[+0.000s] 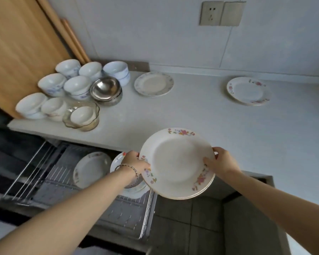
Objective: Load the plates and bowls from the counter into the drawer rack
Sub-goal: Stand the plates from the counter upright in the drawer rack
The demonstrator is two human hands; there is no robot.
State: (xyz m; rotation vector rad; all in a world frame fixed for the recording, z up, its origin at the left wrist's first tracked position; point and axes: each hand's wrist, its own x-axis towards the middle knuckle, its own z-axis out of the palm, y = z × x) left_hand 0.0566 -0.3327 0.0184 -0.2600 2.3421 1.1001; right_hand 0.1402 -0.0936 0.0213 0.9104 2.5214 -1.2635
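Low and centre in the frame, the left hand [134, 162] and right hand [222, 162] each clamp a grip on opposite rims of the floral plates [177, 162], a stack held nearly flat. The drawer rack [122, 216] lies down-left, two plates already standing there; open slots look nearer the left hand. Farther up, the surface [191, 115] carries bowls [77, 87] upper left.
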